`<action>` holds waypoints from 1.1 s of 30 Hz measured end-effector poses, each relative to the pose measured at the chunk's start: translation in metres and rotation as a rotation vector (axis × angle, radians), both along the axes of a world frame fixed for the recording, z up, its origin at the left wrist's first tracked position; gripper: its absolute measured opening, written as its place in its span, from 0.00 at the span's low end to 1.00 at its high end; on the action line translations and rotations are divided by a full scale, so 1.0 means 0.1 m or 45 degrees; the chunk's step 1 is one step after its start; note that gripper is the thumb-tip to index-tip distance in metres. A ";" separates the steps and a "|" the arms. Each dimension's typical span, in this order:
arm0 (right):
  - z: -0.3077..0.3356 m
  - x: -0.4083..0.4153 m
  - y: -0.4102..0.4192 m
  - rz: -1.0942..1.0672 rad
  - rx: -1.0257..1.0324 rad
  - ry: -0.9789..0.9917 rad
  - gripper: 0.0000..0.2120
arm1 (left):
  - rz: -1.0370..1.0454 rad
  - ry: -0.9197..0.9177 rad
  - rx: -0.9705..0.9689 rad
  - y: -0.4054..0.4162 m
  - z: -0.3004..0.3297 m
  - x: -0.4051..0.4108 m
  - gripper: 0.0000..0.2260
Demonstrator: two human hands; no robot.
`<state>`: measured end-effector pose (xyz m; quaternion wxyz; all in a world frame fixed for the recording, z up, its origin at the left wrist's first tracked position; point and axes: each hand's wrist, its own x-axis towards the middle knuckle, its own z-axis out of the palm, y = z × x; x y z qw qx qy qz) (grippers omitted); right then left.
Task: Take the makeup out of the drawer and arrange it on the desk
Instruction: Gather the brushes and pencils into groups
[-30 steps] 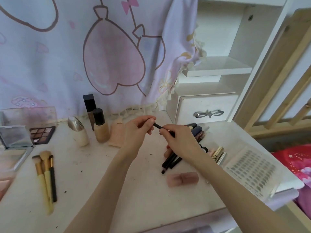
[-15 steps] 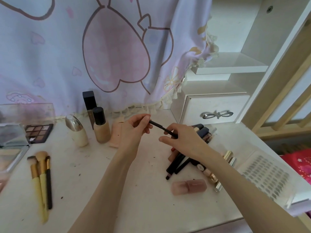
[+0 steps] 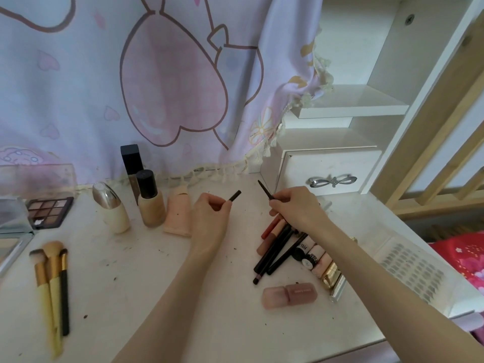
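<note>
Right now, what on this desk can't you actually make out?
- Drawer contents: head view, front closed.
- Lipstick tube label text: too small.
- Pencil shaft: hidden inside right hand.
- Mirrored case: cut off by left edge.
- Cap base: hidden in left hand.

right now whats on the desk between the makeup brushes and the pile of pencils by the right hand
In the head view, the left forearm crosses the bare desk between the makeup brushes and the pencil pile.
</note>
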<state>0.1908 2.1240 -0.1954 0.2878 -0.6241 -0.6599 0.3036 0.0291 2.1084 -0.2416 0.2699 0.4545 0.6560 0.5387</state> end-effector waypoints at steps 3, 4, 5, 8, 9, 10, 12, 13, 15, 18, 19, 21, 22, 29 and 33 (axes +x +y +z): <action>0.00 -0.16 0.17 -0.035 0.012 -0.070 0.04 | 0.005 0.282 -0.008 0.15 -0.02 0.06 0.03; -0.01 -0.22 0.23 -0.047 0.028 -0.103 0.07 | -0.003 0.332 -0.013 0.21 -0.01 0.08 0.03; -0.03 -0.27 0.29 -0.060 0.041 -0.139 0.10 | -0.010 0.367 -0.024 0.27 0.00 0.10 0.03; -0.11 -0.35 0.47 -0.083 0.054 -0.273 0.08 | -0.044 0.466 -0.051 0.41 -0.02 0.17 0.05; -0.14 -0.37 0.51 -0.089 0.061 -0.332 0.08 | -0.055 0.506 -0.052 0.44 -0.04 0.19 0.05; -0.17 -0.39 0.54 -0.086 0.075 -0.391 0.11 | -0.058 0.541 -0.053 0.46 -0.06 0.21 0.06; -0.23 -0.41 0.57 -0.062 0.123 -0.509 0.18 | -0.064 0.564 -0.055 0.50 -0.08 0.21 0.08; -0.24 -0.41 0.56 -0.051 0.149 -0.557 0.18 | -0.074 0.557 -0.060 0.52 -0.09 0.20 0.09; -0.26 -0.41 0.53 -0.034 0.188 -0.602 0.11 | -0.117 0.537 -0.074 0.52 -0.10 0.17 0.10; -0.26 -0.37 0.46 0.024 0.251 -0.659 0.10 | -0.226 0.564 -0.074 0.50 -0.11 0.13 0.10; -0.25 -0.35 0.43 0.057 0.263 -0.679 0.11 | -0.260 0.580 -0.067 0.49 -0.12 0.12 0.10; -0.24 -0.29 0.35 0.169 0.279 -0.742 0.12 | -0.323 0.632 -0.061 0.48 -0.12 0.11 0.10; -0.24 -0.26 0.32 0.242 0.279 -0.788 0.12 | -0.347 0.659 -0.056 0.48 -0.12 0.11 0.10; -0.24 -0.15 0.24 0.518 0.220 -0.897 0.14 | -0.449 0.706 -0.019 0.48 -0.15 0.12 0.12; -0.25 -0.13 0.26 0.544 0.224 -0.883 0.16 | -0.490 0.748 -0.018 0.51 -0.16 0.15 0.13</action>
